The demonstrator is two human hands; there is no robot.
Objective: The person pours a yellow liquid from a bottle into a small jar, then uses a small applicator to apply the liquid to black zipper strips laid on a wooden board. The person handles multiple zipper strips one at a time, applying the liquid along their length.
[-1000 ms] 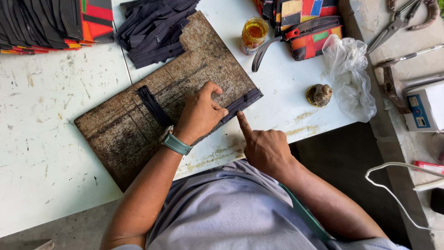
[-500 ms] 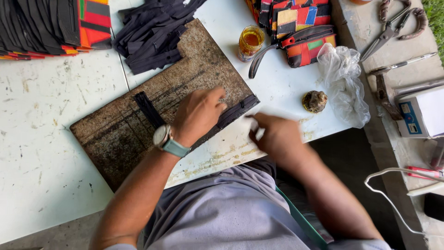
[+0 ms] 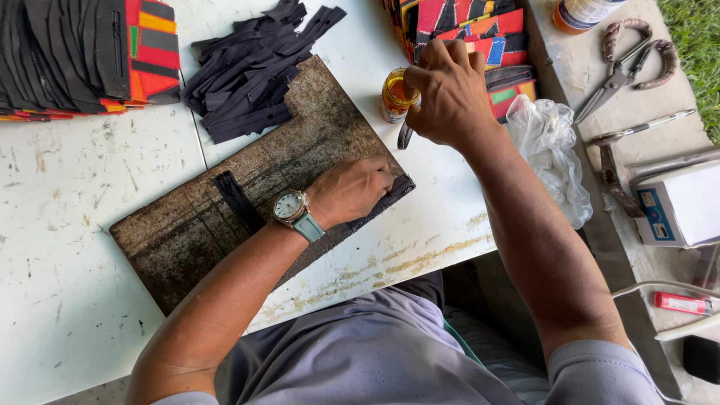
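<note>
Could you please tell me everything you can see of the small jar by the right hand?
The small jar is clear, glass by its look, and holds amber-orange liquid. It stands upright and open on the white table, just past the far corner of the dark stained board. The right hand hovers at its rim, fingers curled beside it; whether they touch it is unclear.

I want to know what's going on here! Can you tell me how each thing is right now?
Left hand: pressing a black strip flat on the board.
Right hand: at the jar's mouth.
Strip: lying flat, pinned under the left hand.
Board: flat on the table, stained.
Jar: upright, lid off.
Scissors: lying shut.
Plastic bag: crumpled.
Strip pile: loose heap.
</note>
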